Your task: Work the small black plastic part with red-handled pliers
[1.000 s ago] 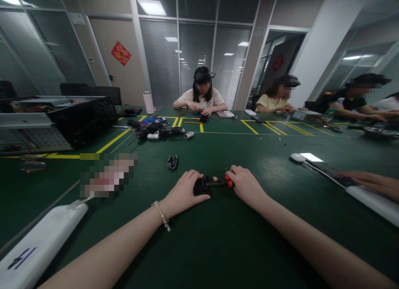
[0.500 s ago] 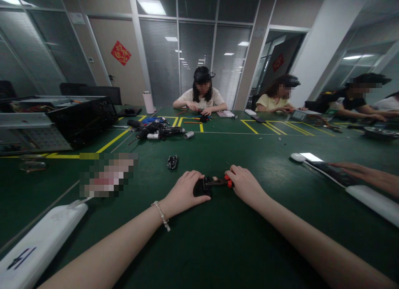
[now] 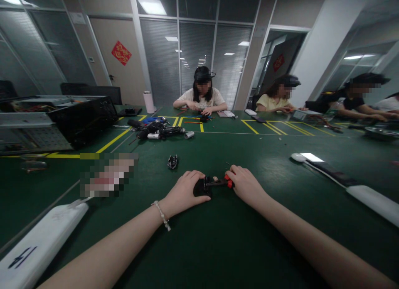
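On the green table [image 3: 224,239], my left hand [image 3: 186,190] is closed around a small black part [image 3: 206,192], its thumb along the near side. What kind of part it is I cannot make out. My right hand [image 3: 245,181] grips red-handled pliers [image 3: 228,181], whose dark jaws point left and meet the black part's right side. Most of the handles are hidden by my fingers. A second small part, black and silver [image 3: 172,161], lies beyond my left hand.
A computer case [image 3: 84,123] stands at the left. Black and blue cables [image 3: 158,129] lie farther back, with a pink bottle [image 3: 149,102] behind. White power banks lie at left [image 3: 46,243] and right [image 3: 374,202]. Several co-workers sit around the table, one opposite [image 3: 202,91].
Another person's hand at the right has drawn back from the phone-like device there. My own hands, the pliers and the black part look unmoved.
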`<state>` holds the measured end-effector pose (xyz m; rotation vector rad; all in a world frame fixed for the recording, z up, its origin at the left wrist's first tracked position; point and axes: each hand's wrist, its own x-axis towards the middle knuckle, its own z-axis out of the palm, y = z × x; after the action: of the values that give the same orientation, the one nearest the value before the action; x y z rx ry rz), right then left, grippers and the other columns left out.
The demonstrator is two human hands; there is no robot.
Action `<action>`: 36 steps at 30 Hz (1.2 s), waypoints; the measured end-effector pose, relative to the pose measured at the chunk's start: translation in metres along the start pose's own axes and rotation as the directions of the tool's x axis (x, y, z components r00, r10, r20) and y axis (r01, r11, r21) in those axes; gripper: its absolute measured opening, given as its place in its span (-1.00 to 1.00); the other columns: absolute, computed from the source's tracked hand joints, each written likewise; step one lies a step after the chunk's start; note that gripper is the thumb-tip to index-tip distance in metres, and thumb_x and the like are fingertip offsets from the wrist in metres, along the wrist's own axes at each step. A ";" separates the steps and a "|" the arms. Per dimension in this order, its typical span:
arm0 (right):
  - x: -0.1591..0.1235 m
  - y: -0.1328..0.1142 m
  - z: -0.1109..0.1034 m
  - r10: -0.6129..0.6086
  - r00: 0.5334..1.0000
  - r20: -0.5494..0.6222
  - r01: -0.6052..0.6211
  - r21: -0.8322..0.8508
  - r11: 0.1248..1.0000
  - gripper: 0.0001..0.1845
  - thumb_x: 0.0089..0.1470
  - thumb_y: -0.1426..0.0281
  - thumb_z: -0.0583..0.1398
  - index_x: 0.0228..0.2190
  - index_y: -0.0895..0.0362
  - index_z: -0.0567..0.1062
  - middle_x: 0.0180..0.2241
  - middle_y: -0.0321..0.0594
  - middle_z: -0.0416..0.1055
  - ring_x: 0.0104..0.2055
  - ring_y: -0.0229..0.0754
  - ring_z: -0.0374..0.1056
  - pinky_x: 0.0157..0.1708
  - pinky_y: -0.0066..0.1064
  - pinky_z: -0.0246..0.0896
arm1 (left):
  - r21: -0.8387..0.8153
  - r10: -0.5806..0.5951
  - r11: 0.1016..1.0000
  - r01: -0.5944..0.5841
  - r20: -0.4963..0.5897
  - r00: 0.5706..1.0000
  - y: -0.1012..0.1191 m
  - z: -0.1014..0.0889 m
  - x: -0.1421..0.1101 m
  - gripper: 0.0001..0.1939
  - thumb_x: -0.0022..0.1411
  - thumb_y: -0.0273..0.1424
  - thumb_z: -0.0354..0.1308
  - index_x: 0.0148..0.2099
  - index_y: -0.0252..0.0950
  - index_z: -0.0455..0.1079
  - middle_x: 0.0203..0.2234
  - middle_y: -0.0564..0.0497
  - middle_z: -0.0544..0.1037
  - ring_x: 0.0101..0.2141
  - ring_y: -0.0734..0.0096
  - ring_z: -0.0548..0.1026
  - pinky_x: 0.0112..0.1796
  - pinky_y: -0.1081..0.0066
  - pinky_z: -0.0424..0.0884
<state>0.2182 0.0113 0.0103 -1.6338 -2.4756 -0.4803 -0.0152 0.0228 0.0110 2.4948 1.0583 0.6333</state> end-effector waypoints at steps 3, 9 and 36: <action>0.001 0.000 -0.001 -0.013 1.000 0.011 0.013 0.009 1.000 -0.62 -0.18 0.63 0.09 -0.24 0.19 0.39 -0.21 -0.07 0.29 -0.21 -0.12 0.21 -0.23 -0.31 0.09 | -0.002 0.006 1.000 -0.006 0.000 1.000 0.000 -0.001 0.000 -0.46 -0.02 -0.09 0.16 -0.03 -0.21 0.20 -0.09 -0.03 0.32 -0.09 0.18 0.27 -0.11 0.21 0.22; 0.000 0.000 -0.002 -0.015 1.000 0.017 0.015 0.029 0.999 -0.62 -0.20 0.62 0.12 -0.23 0.19 0.39 -0.20 -0.07 0.29 -0.21 -0.11 0.21 -0.22 -0.29 0.10 | -0.032 -0.027 0.999 0.027 -0.009 1.000 0.001 -0.002 -0.001 -0.47 -0.04 -0.08 0.17 -0.06 -0.22 0.22 -0.12 -0.02 0.32 -0.10 0.19 0.28 -0.12 0.23 0.25; 0.001 -0.001 0.000 -0.003 1.000 -0.002 0.003 0.020 1.000 -0.61 -0.19 0.63 0.09 -0.24 0.18 0.39 -0.21 -0.08 0.29 -0.21 -0.11 0.20 -0.22 -0.29 0.09 | -0.023 -0.017 1.000 0.017 -0.007 1.000 -0.002 0.000 0.000 -0.45 -0.03 -0.09 0.16 -0.02 -0.22 0.21 -0.11 -0.03 0.32 -0.08 0.19 0.27 -0.11 0.22 0.23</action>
<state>0.2174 0.0116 0.0099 -1.6215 -2.4739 -0.4557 -0.0163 0.0238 0.0103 2.4629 1.0674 0.6460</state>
